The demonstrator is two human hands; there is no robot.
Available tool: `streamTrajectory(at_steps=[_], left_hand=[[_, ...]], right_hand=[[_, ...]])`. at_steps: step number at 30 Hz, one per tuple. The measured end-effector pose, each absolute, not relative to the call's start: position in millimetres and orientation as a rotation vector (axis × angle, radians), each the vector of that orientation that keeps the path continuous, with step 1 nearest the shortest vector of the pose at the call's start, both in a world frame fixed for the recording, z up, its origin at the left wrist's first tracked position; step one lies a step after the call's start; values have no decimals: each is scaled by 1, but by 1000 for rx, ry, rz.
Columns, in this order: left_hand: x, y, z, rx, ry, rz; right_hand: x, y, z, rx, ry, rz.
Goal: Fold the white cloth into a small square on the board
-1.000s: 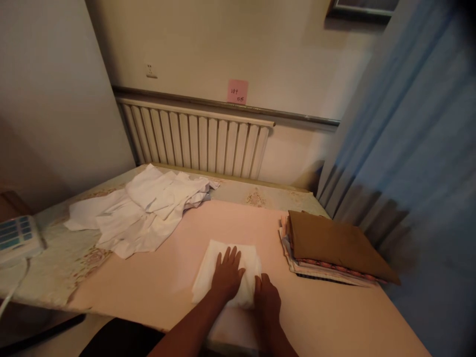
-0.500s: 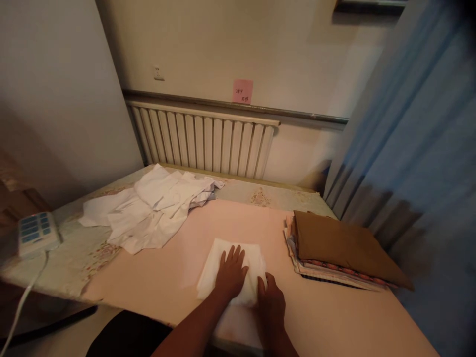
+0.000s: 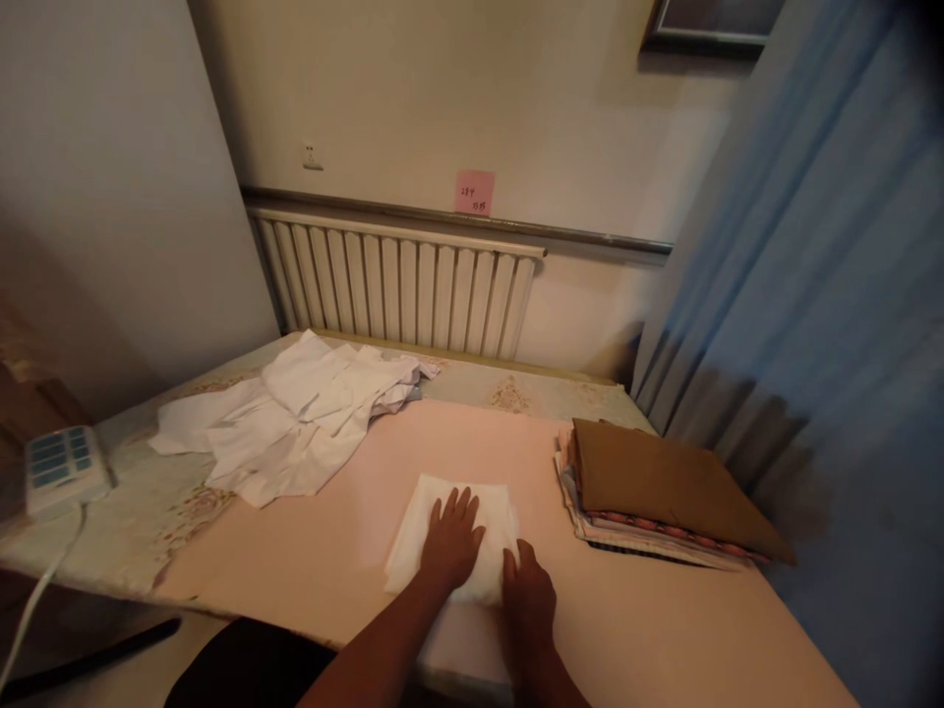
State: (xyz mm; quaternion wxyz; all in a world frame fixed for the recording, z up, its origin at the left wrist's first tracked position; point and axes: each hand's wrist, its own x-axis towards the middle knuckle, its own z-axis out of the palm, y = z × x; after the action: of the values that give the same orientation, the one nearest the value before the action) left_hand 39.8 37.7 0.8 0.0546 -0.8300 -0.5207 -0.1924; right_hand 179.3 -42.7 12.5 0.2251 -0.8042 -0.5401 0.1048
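Observation:
A small folded white cloth (image 3: 420, 521) lies on the pink table surface (image 3: 317, 551) near its front edge. My left hand (image 3: 452, 538) rests flat on top of the cloth, fingers stretched out and slightly apart. My right hand (image 3: 528, 594) sits at the cloth's right near corner, fingers curled against its edge; whether it grips the cloth is unclear.
A heap of loose white cloths (image 3: 295, 423) lies at the back left. A stack of folded fabrics topped by a brown one (image 3: 656, 487) sits at the right. A white keypad device (image 3: 57, 464) with a cord is at the far left. Radiator (image 3: 398, 285) behind, blue curtain (image 3: 826, 324) at right.
Both hands stay on the folded white cloth in nearly the same pose. Only the head camera's view has shifted slightly.

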Motion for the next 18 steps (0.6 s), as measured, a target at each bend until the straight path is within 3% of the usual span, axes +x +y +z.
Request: streamTrajectory(at_steps=[18], left_hand=[[39, 38, 0, -2538, -1612, -543]], right_hand=[[179, -44, 17, -2216, -1504, 273]])
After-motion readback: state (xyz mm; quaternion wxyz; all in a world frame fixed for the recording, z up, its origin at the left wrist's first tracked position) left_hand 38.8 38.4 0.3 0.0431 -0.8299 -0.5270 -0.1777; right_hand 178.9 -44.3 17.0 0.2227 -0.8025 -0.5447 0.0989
